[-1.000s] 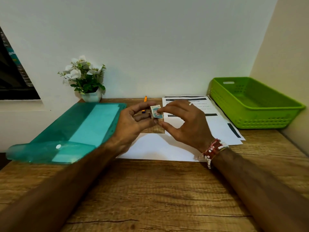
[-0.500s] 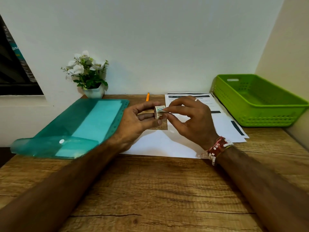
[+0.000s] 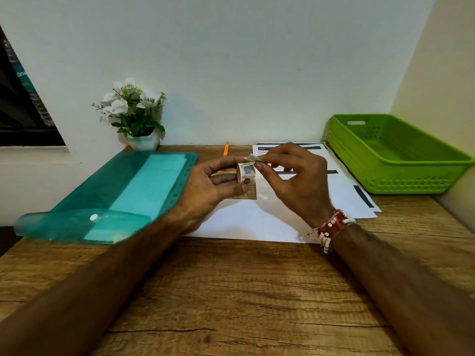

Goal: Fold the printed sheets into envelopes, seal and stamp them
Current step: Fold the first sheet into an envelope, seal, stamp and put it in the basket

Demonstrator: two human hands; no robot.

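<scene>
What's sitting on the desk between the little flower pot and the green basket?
The head view shows an orange pen lying right of the flower pot, then a stack of printed sheets beside the green basket.

Light was soft, even and rather dim — the wall (image 3: pixel 257 60) read a cool grey-white. Faint shadows fell behind the plant (image 3: pixel 133 111) onto it, and beneath the left hand (image 3: pixel 205 186) onto the white sheet (image 3: pixel 257 227). The wide lens stretched the forearms (image 3: pixel 77 304) toward the bottom corners — the window (image 3: pixel 23 111) at left was near black. Detail was slightly soft throughout.
</scene>
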